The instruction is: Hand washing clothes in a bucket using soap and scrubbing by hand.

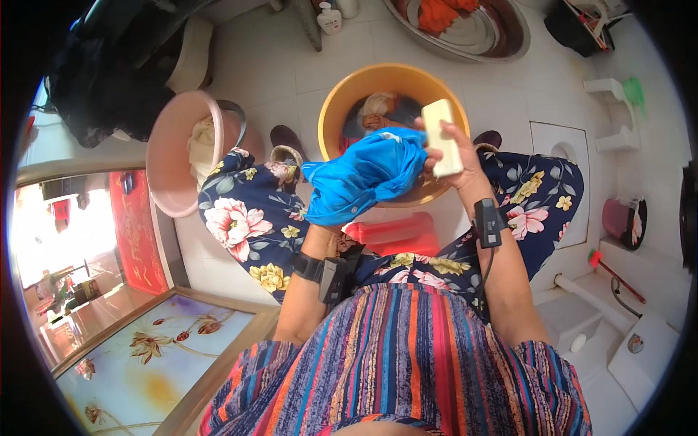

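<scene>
A pale yellow bar of soap (440,138) is gripped upright in my right hand (469,161), fingers and thumb closed around it. Bunched blue cloth (363,178), perhaps a garment, hangs over the near side of a yellow basin (336,91). It covers my left hand (325,236), which holds it up from below; the fingers are hidden. The soap is right beside the cloth's right edge. Inside the basin, dark water or fabric shows with a beige and orange bundle of cloth (378,107). Below the cloth, between my knees, sits a red plastic object (396,234), partly covered.
To the left a pink bucket (163,160) leans, with pale cloth (201,149) in it. A metal basin (512,36) with orange cloth stands at the far side, near a white pump bottle (329,19). A red-handled brush (618,276) and a framed door panel (160,349) flank me.
</scene>
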Demonstrator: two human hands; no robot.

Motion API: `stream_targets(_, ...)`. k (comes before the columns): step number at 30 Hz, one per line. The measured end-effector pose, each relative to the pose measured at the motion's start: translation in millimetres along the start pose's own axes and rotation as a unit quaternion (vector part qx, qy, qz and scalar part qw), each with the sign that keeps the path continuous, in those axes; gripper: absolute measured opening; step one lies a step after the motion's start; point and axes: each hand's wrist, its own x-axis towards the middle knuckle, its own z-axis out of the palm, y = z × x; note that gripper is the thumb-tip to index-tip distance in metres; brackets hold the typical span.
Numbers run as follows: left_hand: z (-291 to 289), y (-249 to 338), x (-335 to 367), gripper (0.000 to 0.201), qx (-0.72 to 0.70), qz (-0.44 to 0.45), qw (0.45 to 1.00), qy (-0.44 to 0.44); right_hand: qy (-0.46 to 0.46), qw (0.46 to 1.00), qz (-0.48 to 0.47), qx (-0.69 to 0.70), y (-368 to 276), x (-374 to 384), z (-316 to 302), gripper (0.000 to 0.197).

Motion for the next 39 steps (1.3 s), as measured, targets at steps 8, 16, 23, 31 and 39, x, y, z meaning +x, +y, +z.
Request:
stream_targets(8,27,-27,25,0.043,0.087,0.086,0.992,-0.032,-0.004,0.995,-0.044,-0.095,-10,-15,53,0.043)
stream_targets(16,33,-52,23,0.058,0.277,0.071,0.957,0.041,0.122,0.649,-0.326,-0.677,42,21,74,0.064)
stream_targets(23,41,-54,9,0.039,-0.058,0.007,0.997,-0.049,0.159,0.393,-0.199,-0.884,90,-2,62,0.068)
stream_targets(31,42,-52,11,0.036,-0.151,-0.033,0.988,0.021,0.019,0.368,-0.246,-0.897,82,-8,72,0.071)
stream_targets(39,41,-46,6,0.033,-0.143,-0.028,0.989,0.005,0.206,0.658,-0.170,-0.704,52,44,-6,0.051)
